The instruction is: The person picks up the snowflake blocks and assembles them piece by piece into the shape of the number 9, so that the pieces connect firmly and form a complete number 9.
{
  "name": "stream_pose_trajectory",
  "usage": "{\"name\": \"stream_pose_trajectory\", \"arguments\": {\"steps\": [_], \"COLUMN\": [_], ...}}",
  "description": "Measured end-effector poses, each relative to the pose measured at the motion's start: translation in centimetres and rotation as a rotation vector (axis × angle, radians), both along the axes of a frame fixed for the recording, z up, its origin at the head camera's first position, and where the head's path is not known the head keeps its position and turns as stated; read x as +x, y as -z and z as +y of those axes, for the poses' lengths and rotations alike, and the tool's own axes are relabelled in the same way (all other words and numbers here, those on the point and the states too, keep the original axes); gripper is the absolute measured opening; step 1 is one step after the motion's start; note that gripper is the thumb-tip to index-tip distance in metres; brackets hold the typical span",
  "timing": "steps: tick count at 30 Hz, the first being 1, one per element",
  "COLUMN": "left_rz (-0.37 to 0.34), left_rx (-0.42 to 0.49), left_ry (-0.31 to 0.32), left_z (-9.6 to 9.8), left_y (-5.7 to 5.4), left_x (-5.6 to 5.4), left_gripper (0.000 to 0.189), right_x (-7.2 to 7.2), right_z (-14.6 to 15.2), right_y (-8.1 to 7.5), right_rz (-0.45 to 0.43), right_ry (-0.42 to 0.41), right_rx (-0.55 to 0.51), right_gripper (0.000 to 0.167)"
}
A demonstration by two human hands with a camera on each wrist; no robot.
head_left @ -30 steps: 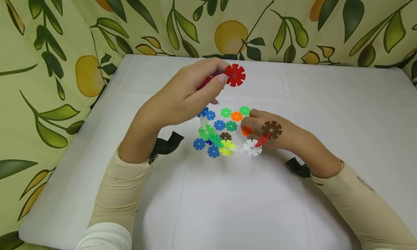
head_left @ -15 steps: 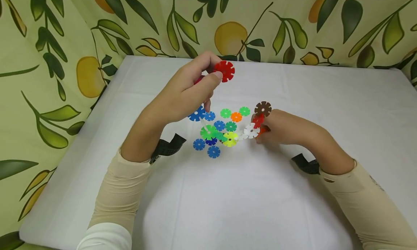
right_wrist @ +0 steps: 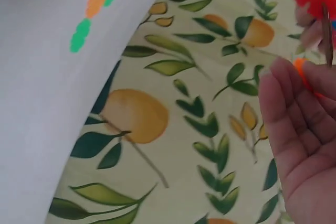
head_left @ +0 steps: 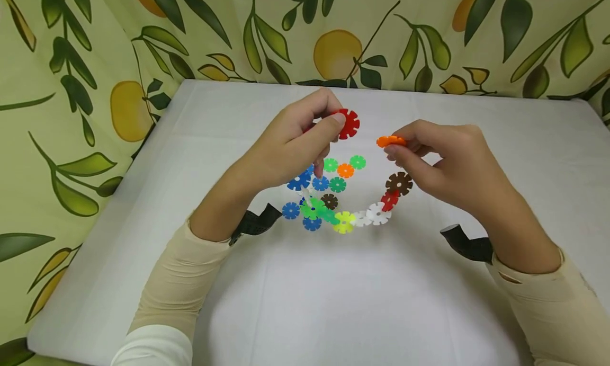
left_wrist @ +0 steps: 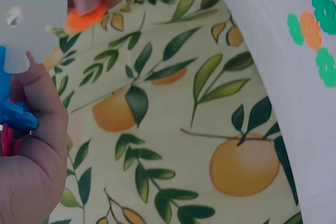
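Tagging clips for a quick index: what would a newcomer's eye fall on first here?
Probably the bright chain of notched plastic discs, curving through yellow, white, red and brown over the white table. Above it in the head view, the left hand pinches a red disc and the right hand an orange disc. Behind, the cloth printed with fruit and leaves also stands out.

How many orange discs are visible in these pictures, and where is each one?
2. One orange disc is pinched by the right hand; the second orange disc lies on the white table. More may be hidden behind the left hand.
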State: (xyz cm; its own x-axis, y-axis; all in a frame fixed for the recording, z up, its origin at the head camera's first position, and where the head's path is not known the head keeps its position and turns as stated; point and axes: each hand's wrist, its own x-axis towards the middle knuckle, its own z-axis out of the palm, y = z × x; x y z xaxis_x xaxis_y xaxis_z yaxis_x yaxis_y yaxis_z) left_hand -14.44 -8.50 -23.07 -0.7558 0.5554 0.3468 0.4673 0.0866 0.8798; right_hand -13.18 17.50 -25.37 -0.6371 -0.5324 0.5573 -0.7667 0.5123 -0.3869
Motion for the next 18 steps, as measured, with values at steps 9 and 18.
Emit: {"name": "stream_pose_trajectory", "arguments": {"steps": [9, 18], "left_rz": [-0.098, -0.076], "left_rx": [0.036, 0.107], "left_ry": [0.060, 0.074], "left_z": [1.7, 2.7], "left_y": [1.0, 1.4], "left_x": [0.7, 1.4], "left_gripper": [0.012, 0.008], "right_x": [1.7, 2.0], "right_z": [-1.4, -2.0], "right_y": [-0.7, 0.1], "right_rz": [0.315, 0.528], "right_ry": [0.009, 0.090], "right_rx": [0.009, -0.023], "right_gripper": [0.032, 0.007]}}
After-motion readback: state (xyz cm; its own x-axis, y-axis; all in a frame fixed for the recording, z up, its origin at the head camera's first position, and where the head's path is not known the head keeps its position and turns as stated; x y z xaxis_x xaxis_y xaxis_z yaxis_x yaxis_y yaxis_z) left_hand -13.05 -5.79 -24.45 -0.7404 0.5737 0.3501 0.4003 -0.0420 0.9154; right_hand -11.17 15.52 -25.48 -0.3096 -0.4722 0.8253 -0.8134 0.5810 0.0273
